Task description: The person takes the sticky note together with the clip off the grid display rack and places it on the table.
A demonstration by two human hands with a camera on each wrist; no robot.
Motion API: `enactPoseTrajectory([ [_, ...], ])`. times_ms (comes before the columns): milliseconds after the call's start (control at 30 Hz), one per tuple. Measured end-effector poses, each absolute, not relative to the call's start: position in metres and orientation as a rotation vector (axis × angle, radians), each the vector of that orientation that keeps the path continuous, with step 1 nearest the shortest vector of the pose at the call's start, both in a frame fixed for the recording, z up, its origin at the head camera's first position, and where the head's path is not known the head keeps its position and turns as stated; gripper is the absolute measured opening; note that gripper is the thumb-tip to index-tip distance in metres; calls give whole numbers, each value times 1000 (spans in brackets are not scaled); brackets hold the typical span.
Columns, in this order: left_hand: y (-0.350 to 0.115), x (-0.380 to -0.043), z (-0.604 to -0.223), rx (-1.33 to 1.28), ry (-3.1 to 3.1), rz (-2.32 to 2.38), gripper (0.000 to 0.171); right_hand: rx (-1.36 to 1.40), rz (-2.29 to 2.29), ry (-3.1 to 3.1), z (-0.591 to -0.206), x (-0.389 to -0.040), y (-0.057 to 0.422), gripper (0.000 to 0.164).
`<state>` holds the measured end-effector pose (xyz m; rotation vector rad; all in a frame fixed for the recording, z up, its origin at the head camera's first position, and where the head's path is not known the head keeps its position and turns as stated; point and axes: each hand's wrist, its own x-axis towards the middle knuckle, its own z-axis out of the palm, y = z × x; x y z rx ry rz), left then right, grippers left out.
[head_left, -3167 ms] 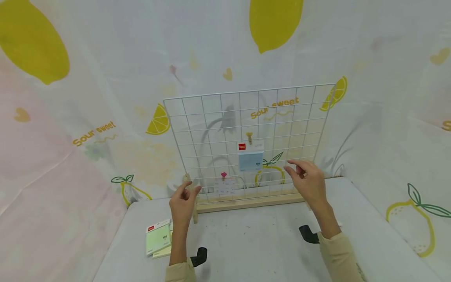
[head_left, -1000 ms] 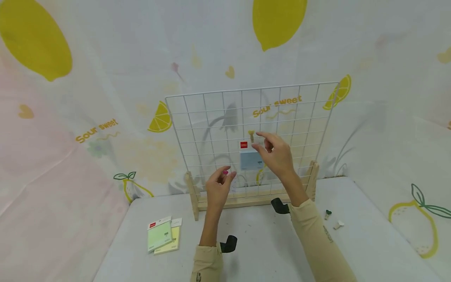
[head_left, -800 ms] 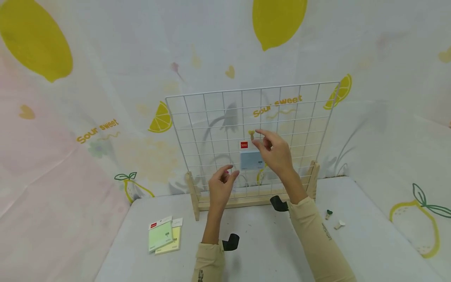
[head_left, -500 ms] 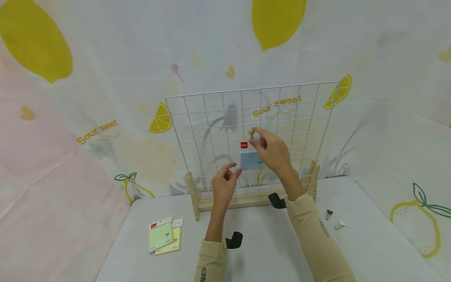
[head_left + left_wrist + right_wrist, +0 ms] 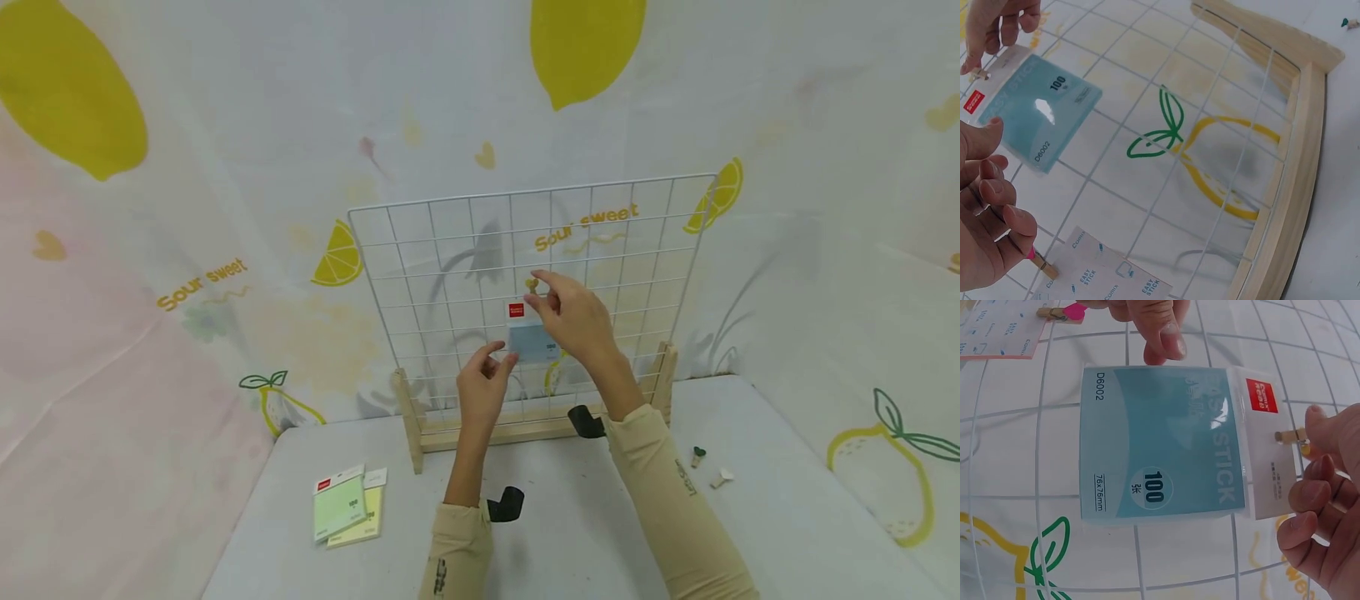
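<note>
A blue sticky-note pack (image 5: 1160, 444) with a white header hangs on the white wire grid (image 5: 442, 275), held by a small wooden clothespin (image 5: 1288, 436) with a yellow heart. My right hand (image 5: 577, 321) has thumb and forefinger curled round that clothespin, thumb at its handle end. My left hand (image 5: 482, 392) is at the pack's lower left edge, thumb tip right at the edge, fingers loosely bent and thumb and forefinger apart. Below it, a pink-heart clothespin (image 5: 1060, 312) holds a printed card (image 5: 1104, 272) on the grid; the left hand covers these in the head view.
Green (image 5: 341, 507) and yellow (image 5: 363, 525) sticky-note packs lie overlapping on the white table (image 5: 555, 542), at left. To the right lie a green-heart clothespin (image 5: 698, 456) and a white-topped one (image 5: 722, 477). Wooden feet (image 5: 408, 421) support the grid; a lemon-print cloth hangs behind.
Both hands have come inward from the grid's sides: my right hand moved left to the yellow-heart clothespin, my left moved right and up to the blue pack's edge. The pack still hangs in place.
</note>
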<state>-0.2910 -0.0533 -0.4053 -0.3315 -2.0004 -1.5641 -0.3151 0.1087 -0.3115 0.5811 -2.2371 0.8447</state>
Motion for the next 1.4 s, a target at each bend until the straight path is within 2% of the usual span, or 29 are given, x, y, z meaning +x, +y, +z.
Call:
enactPoseTrajectory([
  [333, -48, -300, -402, -344, -2026, -1542, 27, 521, 877, -2224, -308, -314, 105, 31],
  [767, -46, -306, -404, -330, -1976, -1562, 14, 508, 883, -2163, -311, -317, 104, 24],
  [1033, -44, -308, -407, -356, -1925, -1689, 16, 498, 941, -2017, -310, -318, 103, 11],
  [1167, -44, -299, -398, -369, -1927, -1719, 17, 515, 942, -1977, -308, -319, 102, 5],
  [1400, -47, -305, -407, -359, -1923, -1725, 19, 539, 910, -1909, -312, -322, 103, 5],
])
